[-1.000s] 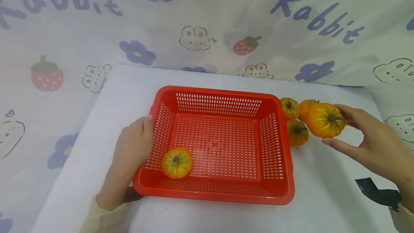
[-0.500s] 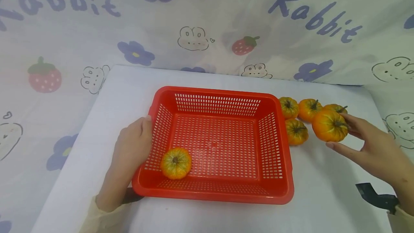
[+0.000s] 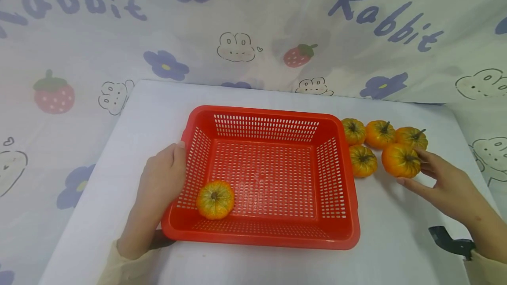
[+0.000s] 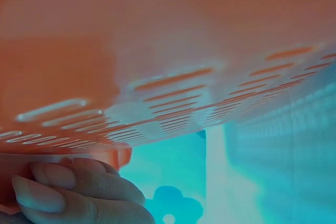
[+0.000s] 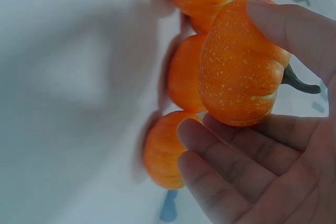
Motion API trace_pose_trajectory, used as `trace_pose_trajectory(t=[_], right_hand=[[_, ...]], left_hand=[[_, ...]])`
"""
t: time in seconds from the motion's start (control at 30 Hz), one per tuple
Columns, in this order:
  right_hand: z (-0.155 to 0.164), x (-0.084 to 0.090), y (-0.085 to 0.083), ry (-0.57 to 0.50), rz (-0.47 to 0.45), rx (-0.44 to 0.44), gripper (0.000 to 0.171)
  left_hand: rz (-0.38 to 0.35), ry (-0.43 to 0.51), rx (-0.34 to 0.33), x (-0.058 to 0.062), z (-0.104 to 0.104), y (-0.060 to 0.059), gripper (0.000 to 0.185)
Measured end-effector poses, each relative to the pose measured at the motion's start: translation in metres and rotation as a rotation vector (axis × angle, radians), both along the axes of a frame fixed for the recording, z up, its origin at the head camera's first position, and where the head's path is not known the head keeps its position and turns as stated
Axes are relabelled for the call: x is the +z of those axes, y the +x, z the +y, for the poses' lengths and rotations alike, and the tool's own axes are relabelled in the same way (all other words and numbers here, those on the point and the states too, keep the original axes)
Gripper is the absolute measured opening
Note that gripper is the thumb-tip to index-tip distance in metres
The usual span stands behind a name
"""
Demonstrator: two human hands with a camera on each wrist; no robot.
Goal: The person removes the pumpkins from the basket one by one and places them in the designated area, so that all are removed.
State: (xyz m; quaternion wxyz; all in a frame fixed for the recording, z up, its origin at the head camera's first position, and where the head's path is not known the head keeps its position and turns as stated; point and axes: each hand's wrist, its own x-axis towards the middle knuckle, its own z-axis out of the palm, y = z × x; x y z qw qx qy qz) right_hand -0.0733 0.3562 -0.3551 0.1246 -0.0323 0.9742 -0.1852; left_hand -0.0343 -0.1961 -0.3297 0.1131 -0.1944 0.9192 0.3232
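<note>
My left hand (image 3: 164,175) grips the left rim of a red plastic basket (image 3: 261,242); its fingers (image 4: 94,190) curl under the rim in the left wrist view. Inside the basket, one small orange pumpkin (image 3: 215,199) sits in the near left corner. My right hand (image 3: 447,188) holds another pumpkin (image 5: 239,66) between thumb and fingers, its dark green stem turned toward the palm. Right of the basket stand several more pumpkins, among them a far left one (image 3: 354,131), a middle one (image 3: 379,134), a right one (image 3: 412,136) and a near one (image 3: 363,161).
A white tabletop (image 3: 396,241) lies under everything. Behind it hangs a pale curtain (image 3: 261,12) printed with rabbits, strawberries and purple flowers. A black strap (image 3: 451,243) shows at the right wrist. The basket's right wall stands close beside the pumpkins.
My right hand has carried its pumpkin a little rightward and then lower, toward the near side of the row, uncovering the right pumpkin behind it. The left hand and basket stay nearly still.
</note>
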Motion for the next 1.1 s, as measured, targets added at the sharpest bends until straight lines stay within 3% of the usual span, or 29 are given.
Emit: trace_pose_trajectory(t=[0.5,1.1], right_hand=[[0.007,-0.02,-0.002,-0.013,-0.113,-0.038,0.104],[0.005,-0.028,-0.003,-0.029,-0.113,-0.033,0.103]], left_hand=[[-0.004,0.007,-0.001,0.002,0.001,0.001,0.057],[0.008,-0.012,-0.011,0.001,0.001,0.001,0.056]])
